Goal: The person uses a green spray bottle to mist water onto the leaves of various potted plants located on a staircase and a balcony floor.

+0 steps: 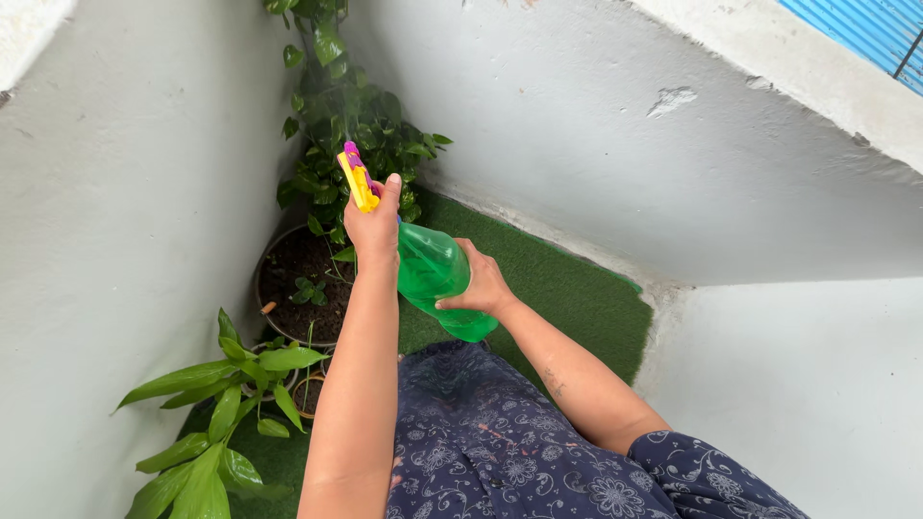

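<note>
I hold a translucent green spray bottle (pixel 430 272), tilted with its yellow and purple trigger head (pixel 358 179) pointing up and away towards a leafy climbing plant (pixel 341 125). My left hand (pixel 374 227) is wrapped around the bottle's neck just below the trigger, thumb up. My right hand (pixel 481 284) cups the side of the bottle's body near its base. The plant grows from a round pot of dark soil (pixel 293 274) in the corner, just below and beyond the bottle.
A smaller potted plant with long light-green leaves (pixel 219 408) stands at the lower left. Green artificial turf (pixel 567 288) covers the floor. White walls (pixel 125 211) close in on the left and behind, with a white ledge (pixel 808 365) at the right.
</note>
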